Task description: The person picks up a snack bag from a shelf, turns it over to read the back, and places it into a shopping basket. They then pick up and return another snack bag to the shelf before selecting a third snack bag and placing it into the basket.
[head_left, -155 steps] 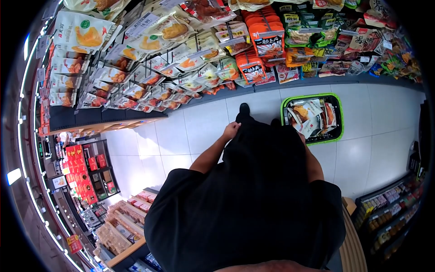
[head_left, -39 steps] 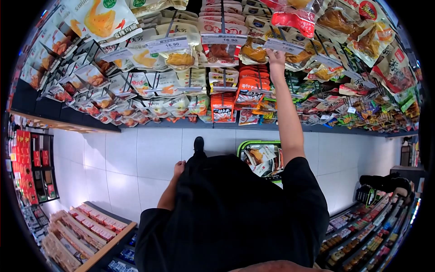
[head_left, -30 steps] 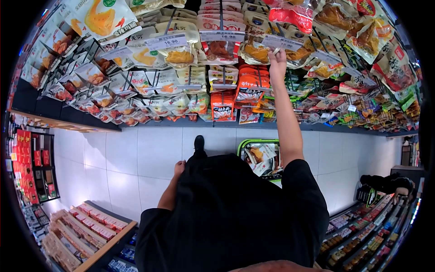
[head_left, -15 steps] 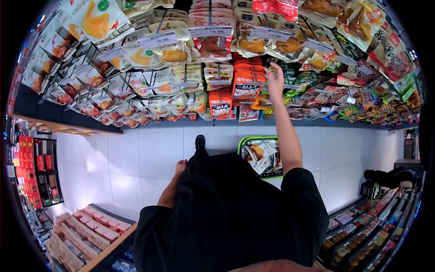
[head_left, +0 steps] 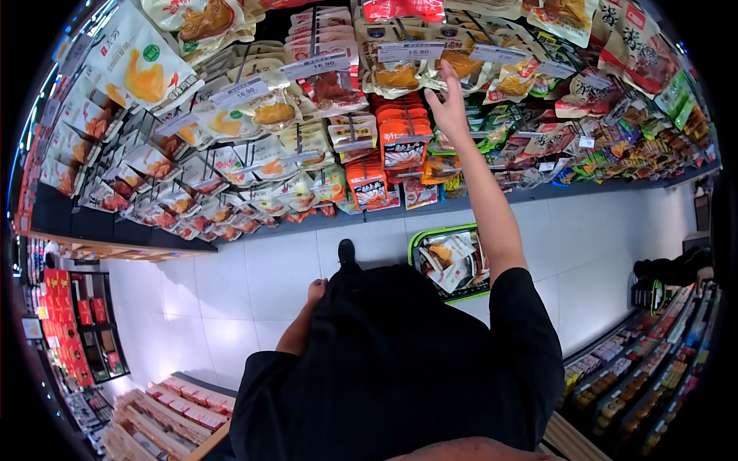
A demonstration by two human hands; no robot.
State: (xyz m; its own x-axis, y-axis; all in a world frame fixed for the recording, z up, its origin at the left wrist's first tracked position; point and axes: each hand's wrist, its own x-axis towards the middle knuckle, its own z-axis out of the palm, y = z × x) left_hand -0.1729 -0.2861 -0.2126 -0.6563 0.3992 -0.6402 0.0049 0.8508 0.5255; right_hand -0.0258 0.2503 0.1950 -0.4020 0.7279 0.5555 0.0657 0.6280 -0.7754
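Note:
My right hand (head_left: 450, 111) reaches up to the hanging snack packs, its fingers stretched and the thumb apart, with nothing seen in it. Its fingertips are at a cream pouch (head_left: 459, 63) with brown meat behind a clear window; whether they touch cannot be made out. Just left of the hand hang orange packs (head_left: 404, 146), and to its right are green packs (head_left: 500, 123). My left hand (head_left: 317, 290) hangs low at my side, curled closed, with nothing visible in it. Below my right forearm a green-rimmed shopping basket (head_left: 415, 250) stands on the floor, with white and dark pouches (head_left: 452, 261) inside.
Price tags (head_left: 411, 51) stick out on hooks along the rack. Shelves with red boxes (head_left: 65, 315) stand to the left. A low wooden-edged display (head_left: 173, 411) lies behind on the left. At the far right another person (head_left: 676, 267) bends at a shelf (head_left: 638, 369).
My right hand has risen from beside the orange packs to the pouches above, and its fingers have spread. The view has turned slightly. My left hand stays low at my side.

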